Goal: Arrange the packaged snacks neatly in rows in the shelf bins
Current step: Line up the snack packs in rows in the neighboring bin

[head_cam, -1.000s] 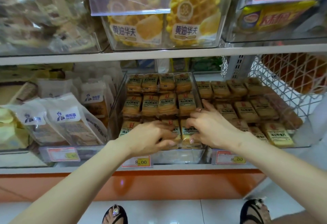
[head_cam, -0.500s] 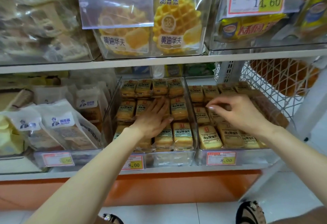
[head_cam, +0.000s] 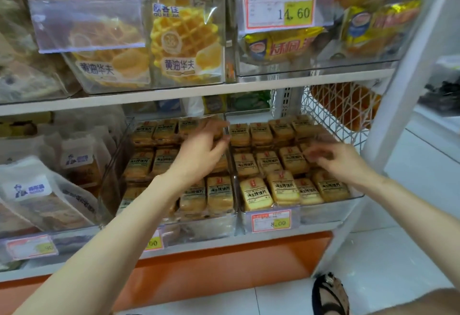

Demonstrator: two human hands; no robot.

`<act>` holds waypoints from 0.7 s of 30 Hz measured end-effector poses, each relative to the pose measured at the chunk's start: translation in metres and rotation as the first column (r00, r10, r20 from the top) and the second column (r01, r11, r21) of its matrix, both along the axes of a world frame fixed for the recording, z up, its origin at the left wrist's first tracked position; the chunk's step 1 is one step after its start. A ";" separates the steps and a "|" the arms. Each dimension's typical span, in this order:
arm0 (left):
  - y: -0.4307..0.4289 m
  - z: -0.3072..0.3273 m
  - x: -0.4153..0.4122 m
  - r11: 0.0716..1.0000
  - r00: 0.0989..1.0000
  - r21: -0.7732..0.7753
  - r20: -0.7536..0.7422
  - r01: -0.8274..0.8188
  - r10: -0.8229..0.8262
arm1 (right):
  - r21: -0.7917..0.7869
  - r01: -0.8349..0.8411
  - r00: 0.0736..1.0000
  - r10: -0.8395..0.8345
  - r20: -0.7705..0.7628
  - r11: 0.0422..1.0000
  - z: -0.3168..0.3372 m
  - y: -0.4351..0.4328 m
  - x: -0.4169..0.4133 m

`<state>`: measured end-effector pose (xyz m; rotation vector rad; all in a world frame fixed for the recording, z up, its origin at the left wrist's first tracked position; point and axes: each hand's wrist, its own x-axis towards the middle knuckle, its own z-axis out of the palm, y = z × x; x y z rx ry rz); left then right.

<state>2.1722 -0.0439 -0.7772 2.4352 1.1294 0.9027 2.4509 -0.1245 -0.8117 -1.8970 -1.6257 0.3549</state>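
Two hands over binned snack packs (head_cam: 282, 186), left hand (head_cam: 199, 151) rear, right hand (head_cam: 338, 159) mid-row

I see tan packaged snacks (head_cam: 282, 186), dark print on labels, lying flat, label up, in two clear shelf bins side by side on lower shelf. Left bin (head_cam: 117, 165): packs in rows, middle ones hidden from me. Right bin (head_cam: 323, 211): three rows of four; front row slightly askew, packs touching, one tilted
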 end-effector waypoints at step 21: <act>0.072 -0.023 0.123 0.953 0.800 -0.299 -0.560 0.046 -0.214 | -0.164 -0.110 0.986 0.129 0.107 0.980 -0.022 0.097 0.008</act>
